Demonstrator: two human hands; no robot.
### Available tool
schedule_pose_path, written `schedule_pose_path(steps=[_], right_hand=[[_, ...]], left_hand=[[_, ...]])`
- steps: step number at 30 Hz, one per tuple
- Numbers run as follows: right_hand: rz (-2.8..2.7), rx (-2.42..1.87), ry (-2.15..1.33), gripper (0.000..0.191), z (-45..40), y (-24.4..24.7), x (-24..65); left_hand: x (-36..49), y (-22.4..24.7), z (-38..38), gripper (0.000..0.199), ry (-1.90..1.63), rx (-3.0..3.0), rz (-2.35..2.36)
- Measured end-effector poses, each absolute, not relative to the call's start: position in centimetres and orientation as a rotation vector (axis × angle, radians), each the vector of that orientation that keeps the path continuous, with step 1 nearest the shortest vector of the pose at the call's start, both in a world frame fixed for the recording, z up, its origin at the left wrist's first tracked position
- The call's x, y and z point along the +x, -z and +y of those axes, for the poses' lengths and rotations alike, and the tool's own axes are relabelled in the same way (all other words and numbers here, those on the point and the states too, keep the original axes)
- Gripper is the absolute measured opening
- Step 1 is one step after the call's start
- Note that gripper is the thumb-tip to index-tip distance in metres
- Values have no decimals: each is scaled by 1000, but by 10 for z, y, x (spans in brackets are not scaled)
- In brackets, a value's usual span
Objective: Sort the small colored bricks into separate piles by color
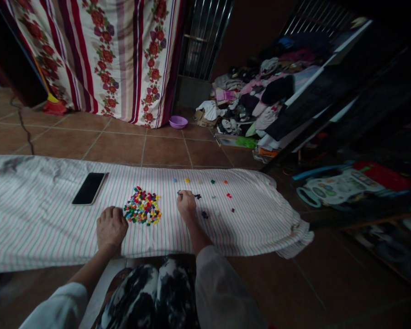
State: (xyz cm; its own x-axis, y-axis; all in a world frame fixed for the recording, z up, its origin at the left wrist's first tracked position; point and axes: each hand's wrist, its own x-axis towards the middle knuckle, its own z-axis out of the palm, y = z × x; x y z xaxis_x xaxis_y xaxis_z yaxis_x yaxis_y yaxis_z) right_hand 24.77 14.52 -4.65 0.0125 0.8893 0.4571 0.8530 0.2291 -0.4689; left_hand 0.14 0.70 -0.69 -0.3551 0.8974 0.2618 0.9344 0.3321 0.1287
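A mixed pile of small coloured pieces (143,208), like tiny beads or blocks, lies on the striped cloth (55,228). My left hand (112,225) rests palm down on the cloth just left of the pile, its fingers loosely spread. To the right of the pile, my right hand (187,203) is closed in a pinch on a small dark piece (179,193) at the cloth's surface. Around it sit small single-colour groups: yellow pieces (187,180), green pieces (213,182), red pieces (229,195), black pieces (198,196) and dark purple pieces (204,214).
A phone (89,188) lies on the cloth at left. Beyond the cloth-covered surface are a tiled floor, a purple basin (178,122), a floral curtain (123,59) and a heap of clothes (256,91). A plastic toy panel (335,185) stands at right.
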Motion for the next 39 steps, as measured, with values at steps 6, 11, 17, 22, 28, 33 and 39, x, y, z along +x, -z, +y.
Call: schedule_pose_path(steps=[6, 11, 17, 22, 28, 33, 39], right_hand=[[-1812, -1563, -79, 25, 148, 50, 249], [-1818, -1519, -102, 28, 147, 52, 252], [-1827, -1436, -134, 29, 145, 53, 259], [-1789, -1411, -82, 28, 138, 44, 256], [-1899, -1282, -139, 26, 111, 32, 235], [-2103, -1271, -311, 19, 75, 23, 219], [-2265, -1258, -311, 15, 52, 19, 215]], left_hand=[[1, 9, 7, 20, 388, -1696, -2432], [0, 11, 8, 19, 384, -1692, -2417], [0, 11, 8, 18, 403, -1697, -2422], [-1, 13, 7, 17, 432, -1693, -2401], [-2, 14, 7, 18, 429, -1691, -2417], [-2, 12, 8, 19, 450, -1712, -2431], [-1, 12, 8, 22, 474, -1710, -2452]])
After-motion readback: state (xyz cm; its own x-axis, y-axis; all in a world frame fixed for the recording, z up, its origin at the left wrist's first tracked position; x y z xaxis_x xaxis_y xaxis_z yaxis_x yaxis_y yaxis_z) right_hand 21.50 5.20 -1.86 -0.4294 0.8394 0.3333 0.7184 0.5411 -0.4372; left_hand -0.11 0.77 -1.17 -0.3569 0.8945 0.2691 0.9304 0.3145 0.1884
